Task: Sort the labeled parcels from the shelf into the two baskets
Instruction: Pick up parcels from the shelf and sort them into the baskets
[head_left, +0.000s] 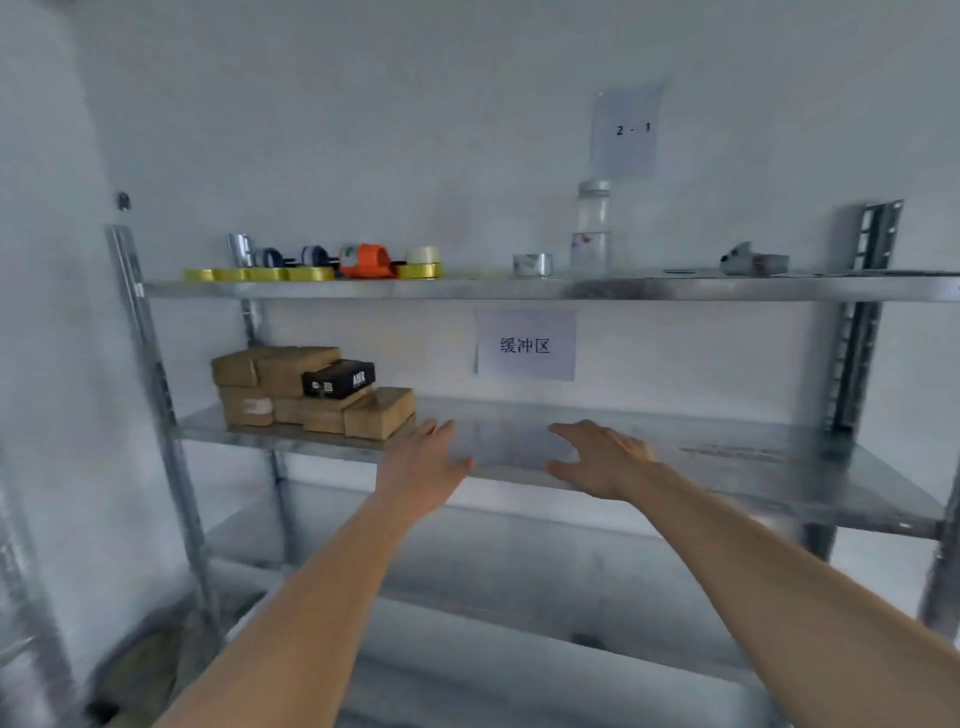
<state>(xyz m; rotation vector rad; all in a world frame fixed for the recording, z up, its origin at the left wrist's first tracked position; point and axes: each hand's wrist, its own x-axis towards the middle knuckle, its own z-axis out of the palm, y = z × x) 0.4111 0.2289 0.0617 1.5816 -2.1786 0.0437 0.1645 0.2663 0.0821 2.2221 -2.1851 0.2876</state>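
- a stack of brown parcels (291, 389) sits at the left end of the middle shelf (727, 457) of a metal rack, with a black box (338, 379) lying tilted on top of the stack.
- the nearest brown parcel (382, 413) stands at the right edge of the stack, close to the shelf's front lip.
- the left hand (423, 462) reaches up from the lower left, arm outstretched, fingers straight and loosely together, holding nothing; its fingertips lie just beside the nearest parcel's right side, and whether they touch it cannot be told.
- the right hand (597, 460) reaches in from the lower right, palm down over the bare middle of the shelf, fingers spread and slightly bent, thumb pointing left, holding nothing; it is well apart from the stack, with the left hand between.
- a paper sign (525, 345) with printed characters hangs on the wall behind, above the two hands.
- on the top shelf, left to right: yellow tape rolls (260, 274), an orange tape dispenser (366, 262), a clear jar (592, 228).
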